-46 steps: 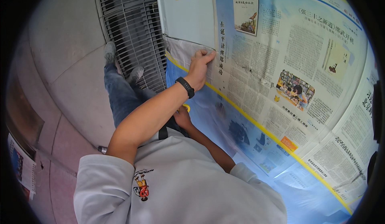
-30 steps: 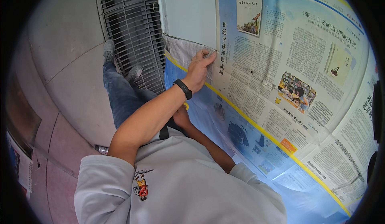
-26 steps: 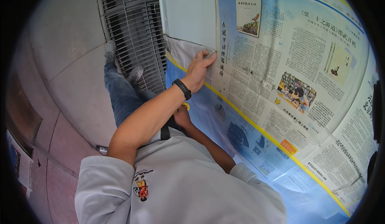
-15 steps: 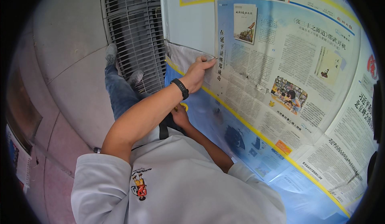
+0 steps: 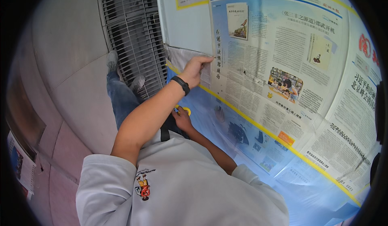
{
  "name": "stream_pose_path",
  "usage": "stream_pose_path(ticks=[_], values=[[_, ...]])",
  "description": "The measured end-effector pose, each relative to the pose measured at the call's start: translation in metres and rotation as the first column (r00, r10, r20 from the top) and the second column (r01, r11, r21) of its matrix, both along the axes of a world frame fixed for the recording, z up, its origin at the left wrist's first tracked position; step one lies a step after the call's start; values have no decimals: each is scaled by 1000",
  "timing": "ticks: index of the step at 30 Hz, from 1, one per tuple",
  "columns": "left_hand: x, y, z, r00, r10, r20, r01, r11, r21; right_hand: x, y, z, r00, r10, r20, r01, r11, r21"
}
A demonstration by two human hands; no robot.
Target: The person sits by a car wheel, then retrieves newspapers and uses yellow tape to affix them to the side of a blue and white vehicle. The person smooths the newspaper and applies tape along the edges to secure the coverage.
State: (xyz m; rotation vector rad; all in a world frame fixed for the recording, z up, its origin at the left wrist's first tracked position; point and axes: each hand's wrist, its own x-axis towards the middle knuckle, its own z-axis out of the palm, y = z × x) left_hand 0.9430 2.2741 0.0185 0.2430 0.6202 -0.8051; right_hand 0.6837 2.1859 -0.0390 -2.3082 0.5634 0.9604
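1 newspaper sheet [image 5: 279, 56] flat against a pale wall panel [image 5: 188, 27], left hand [image 5: 192, 71] at its left edge.
The left hand's fingertips are at that edge, about midway along it; whether they pinch the paper or only press it cannot be told. The right hand [image 5: 182, 120], lower and nearer the body, is curled around 1 yellow ring [image 5: 188, 111], partly hidden by the fingers. 1 yellow strip [image 5: 242, 114] borders the sheet's lower edge, with a blue covering [image 5: 299, 197] below. A 2nd newspaper sheet [image 5: 359, 116] adjoins on the right. 1 black wristband [image 5: 181, 85] is on the left wrist. Farther out, 2 grey shoes [image 5: 112, 60] show at the left, beside and over a metal floor grille [image 5: 129, 31].
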Motion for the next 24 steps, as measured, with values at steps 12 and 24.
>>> stream_pose_path(ticks=[12,24], values=[[13,6,45,996,3,-89,-11,996,-87,19,16,6,996,-4,87,7,999,-38],[55,92,11,786,-562,257,418,789,450,114,90,18,986,10,167,7,995,-97]])
